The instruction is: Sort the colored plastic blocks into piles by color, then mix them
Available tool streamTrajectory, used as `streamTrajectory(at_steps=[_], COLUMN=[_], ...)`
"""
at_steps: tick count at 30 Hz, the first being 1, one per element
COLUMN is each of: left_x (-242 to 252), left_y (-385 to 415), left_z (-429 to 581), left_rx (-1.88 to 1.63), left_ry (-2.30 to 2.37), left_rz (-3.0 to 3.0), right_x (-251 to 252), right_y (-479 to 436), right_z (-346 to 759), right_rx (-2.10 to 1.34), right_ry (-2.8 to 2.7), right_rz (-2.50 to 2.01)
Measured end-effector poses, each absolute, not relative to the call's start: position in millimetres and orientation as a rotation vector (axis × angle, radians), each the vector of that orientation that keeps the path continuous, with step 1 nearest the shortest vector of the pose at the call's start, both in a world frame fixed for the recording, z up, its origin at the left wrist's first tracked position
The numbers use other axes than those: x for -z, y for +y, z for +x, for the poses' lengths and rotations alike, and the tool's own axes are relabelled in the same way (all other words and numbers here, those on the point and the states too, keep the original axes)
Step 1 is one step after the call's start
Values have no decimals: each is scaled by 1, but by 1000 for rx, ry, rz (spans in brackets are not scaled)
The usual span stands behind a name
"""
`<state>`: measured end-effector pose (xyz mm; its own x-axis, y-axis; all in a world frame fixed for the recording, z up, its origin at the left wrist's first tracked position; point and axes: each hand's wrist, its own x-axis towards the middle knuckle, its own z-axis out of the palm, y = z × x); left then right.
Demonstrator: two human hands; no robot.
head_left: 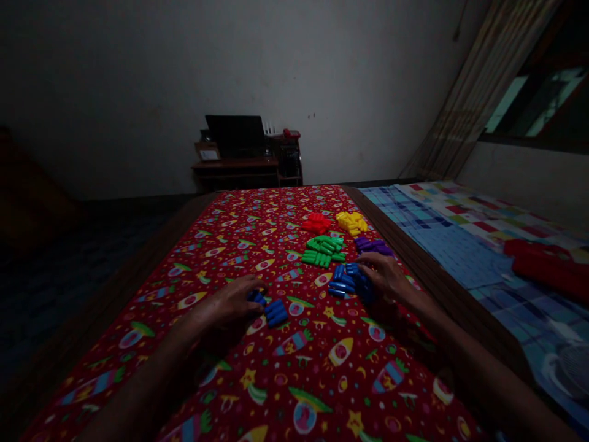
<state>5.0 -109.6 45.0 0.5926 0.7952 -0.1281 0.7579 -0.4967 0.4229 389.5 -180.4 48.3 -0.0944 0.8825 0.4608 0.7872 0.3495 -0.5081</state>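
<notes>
Short, rounded blue plastic pieces lie in two places on the red patterned cloth [322, 380]. My left hand [237, 299] has its thumb and fingers closed around some blue pieces [256, 298], partly covered by the fingers. Just right of it, a few more blue pieces [277, 313] sit side by side in a row. My right hand [384, 273] reaches in from the right, fingertips pinched at the edge of the larger blue pile [343, 283]. Its fingers partly hide what they grip. Behind that hand lie purple pieces [372, 245].
Beyond the blue pile are heaps of green pieces [323, 250], red pieces [316, 222] and yellow pieces [352, 222]. A desk [237, 164] with a dark monitor [235, 135] stands by the wall. To the right, red fabric [550, 267] lies on a blue checked cloth [469, 252].
</notes>
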Motion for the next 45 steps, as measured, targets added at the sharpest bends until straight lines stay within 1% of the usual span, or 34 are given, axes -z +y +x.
streamTrajectory(at_steps=[4,7,10,13,16,20,23,25,29,34,38,42,45], left_x=[-58,-57,-48,-42,-48,-52,-40,-32,-34,-54,-56,-49,-49], left_y=[-114,-127,-145,-155,-153,-138,-130,-130,-136,-140,-149,-168,-173], left_z=[26,47,66,76,70,41,21,17,28,48,67,84,87], left_rx=[-437,-628,-625,-562,-527,-496,-336,-224,-198,-302,-498,-559,-596], left_ry=[1309,1163,914,819,878,1155,1118,1043,1057,1154,1102,980,959], left_rz=[2186,1889,1637,1535,1661,2145,2366,2424,2384,2178,1945,1879,1874], right_x=[-58,-57,-50,-44,-44,-50,-51,-48,-40,-44,-50,-49,-48], right_y=[-188,-196,-201,-200,-196,-185,-177,-175,-180,-190,-205,-218,-220], right_z=[349,310,280,272,291,341,367,373,369,360,333,300,301], right_rx=[-280,-315,-210,-119,-34,220,340,351,318,277,24,-272,-294], right_ry=[-1940,-2137,-2345,-2455,-2412,-2244,-2204,-2234,-2311,-2171,-2170,-2292,-2286], right_rz=[-1290,-1052,-883,-829,-947,-1348,-1596,-1632,-1477,-1360,-1155,-1022,-1062])
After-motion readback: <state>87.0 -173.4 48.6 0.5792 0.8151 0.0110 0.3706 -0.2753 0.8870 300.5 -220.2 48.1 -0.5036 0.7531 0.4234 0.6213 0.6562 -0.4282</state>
